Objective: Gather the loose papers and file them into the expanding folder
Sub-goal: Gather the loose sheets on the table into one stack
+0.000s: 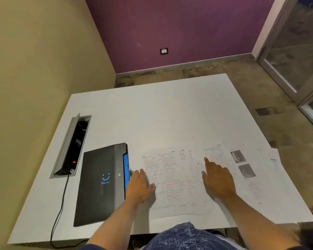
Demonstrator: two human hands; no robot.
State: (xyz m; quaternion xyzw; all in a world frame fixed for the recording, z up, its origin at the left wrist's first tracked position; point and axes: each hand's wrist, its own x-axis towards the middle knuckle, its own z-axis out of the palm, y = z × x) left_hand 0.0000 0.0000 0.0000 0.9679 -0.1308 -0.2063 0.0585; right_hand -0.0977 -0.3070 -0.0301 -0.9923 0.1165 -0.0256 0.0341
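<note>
Nearest, blue patterned clothing [186,235] at the bottom edge, belonging to the person wearing the camera, with two bare forearms reaching forward over a white rectangular table [152,112].

Just beyond, left hand [140,186] laid flat and relaxed, palm down, fingers together, on the left margin of the loose white printed papers [172,179]; grasping nothing, probably pinning that edge so the sheets do not slide. Right hand [218,179] likewise flat and unclenched, index finger stretched ahead onto a neighbouring sheet, likely placed to sweep the spread inward.

Papers lying flat in an overlapping fan across the near right part of the table, text in columns with some red marks; rightmost sheet with two dark photographs [242,165] reaching toward the table's right edge. Not yet gathered, by the look of it.

Touching or just beside the left hand, a black expanding folder with a blue smiley logo [101,183], lying flat, flap seemingly closed, blue inner edge showing along its right side. Handy placement for filing, though likely needing opening first.

Further left, a grey recessed cable box [70,147] with lid raised and a black cable [61,204] trailing over the near edge.

Farthest, beige and purple walls, a wall socket [164,51], mottled floor.
</note>
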